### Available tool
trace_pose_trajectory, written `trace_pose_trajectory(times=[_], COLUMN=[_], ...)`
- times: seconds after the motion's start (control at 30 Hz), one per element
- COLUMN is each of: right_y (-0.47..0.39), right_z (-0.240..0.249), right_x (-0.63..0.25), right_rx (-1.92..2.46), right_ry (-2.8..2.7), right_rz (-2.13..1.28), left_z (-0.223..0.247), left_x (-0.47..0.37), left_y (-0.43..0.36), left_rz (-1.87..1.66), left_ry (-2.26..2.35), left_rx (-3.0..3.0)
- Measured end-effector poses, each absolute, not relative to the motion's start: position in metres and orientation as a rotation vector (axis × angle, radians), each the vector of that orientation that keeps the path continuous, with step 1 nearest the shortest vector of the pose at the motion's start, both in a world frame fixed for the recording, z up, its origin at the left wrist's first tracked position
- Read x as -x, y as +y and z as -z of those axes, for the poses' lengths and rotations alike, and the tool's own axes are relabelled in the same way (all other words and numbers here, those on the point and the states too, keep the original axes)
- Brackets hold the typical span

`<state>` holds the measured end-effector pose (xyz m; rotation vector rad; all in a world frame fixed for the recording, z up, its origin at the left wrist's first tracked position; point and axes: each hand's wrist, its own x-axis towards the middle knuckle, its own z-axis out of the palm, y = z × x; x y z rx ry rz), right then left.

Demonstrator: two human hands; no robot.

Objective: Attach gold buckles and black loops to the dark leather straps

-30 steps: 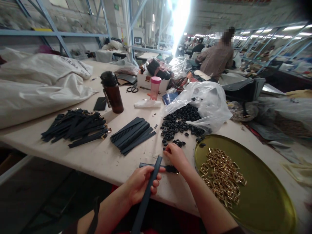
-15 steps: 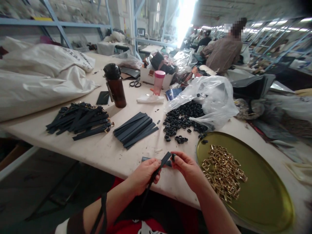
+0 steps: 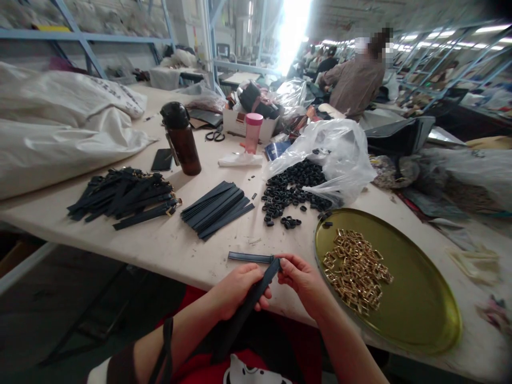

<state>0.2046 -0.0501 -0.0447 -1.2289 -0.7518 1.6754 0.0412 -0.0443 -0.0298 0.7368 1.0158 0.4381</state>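
A long dark strap (image 3: 256, 293) runs slantwise through my left hand (image 3: 242, 285), which is closed around it with its lower end hanging toward my lap. At the strap's upper tip, my right hand (image 3: 298, 277) pinches a small black loop, mostly hidden by the fingers. Whether the loop encircles the tip I cannot tell. Just behind both hands, a single dark strip with pale edging (image 3: 248, 257) lies flat on the table. Farther back are a stack of plain dark straps (image 3: 216, 208) and a heap of black loops (image 3: 296, 184). Gold buckles (image 3: 356, 269) are piled to the right.
The buckles lie on an oval gold tray (image 3: 424, 304). Dark straps with gold buckles (image 3: 124, 194) are heaped left. Behind stand a brown bottle (image 3: 184, 144), a pink-lidded cup (image 3: 253, 133), a phone (image 3: 162, 160), scissors (image 3: 215, 134) and a clear plastic bag (image 3: 344, 149). A person (image 3: 356, 80) is beyond.
My right hand has brought the black loop to the strap's upper end. The strap has shifted and shows its broad face. The view has swung slightly right.
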Motion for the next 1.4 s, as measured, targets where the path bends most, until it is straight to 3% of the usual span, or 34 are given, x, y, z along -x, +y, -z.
trace_pose_trajectory(times=[0.17, 0.33, 0.47, 0.7, 0.9, 1.0, 1.17, 1.4], right_y=[-0.053, -0.061, -0.065, -0.061, -0.067, -0.063, -0.035, -0.008], right_z=[0.045, 0.042, 0.041, 0.046, 0.059, 0.049, 0.030, 0.038], right_x=[-0.204, -0.205, -0.204, -0.204, -0.191, -0.223, -0.304, -0.326], right_rx=[1.247, 1.316, 1.340, 1.248, 1.181, 1.402, 2.258, 2.317], right_ry=[-0.847, -1.190, -1.400, -1.005, -0.861, -1.155, -1.712, -1.839], right_rz=[-1.652, -1.359, -1.216, -1.346, -1.409, -1.102, -0.241, -0.237], left_z=[0.031, 0.018, 0.012, 0.020, 0.032, 0.038, 0.044, 0.051], left_x=[-0.041, -0.039, -0.041, -0.042, -0.049, -0.049, -0.057, -0.067], left_y=[-0.046, -0.048, -0.045, -0.045, -0.042, -0.035, -0.030, -0.037], left_rz=[-0.410, -0.320, -0.251, -0.186, -0.419, -0.433, -0.481, -0.425], left_ry=[0.984, 1.043, 1.052, 0.928, 0.973, 0.984, 0.986, 0.990], left_rx=[-0.847, -1.457, -1.595, -1.355, -1.239, -1.180, -1.148, -1.254])
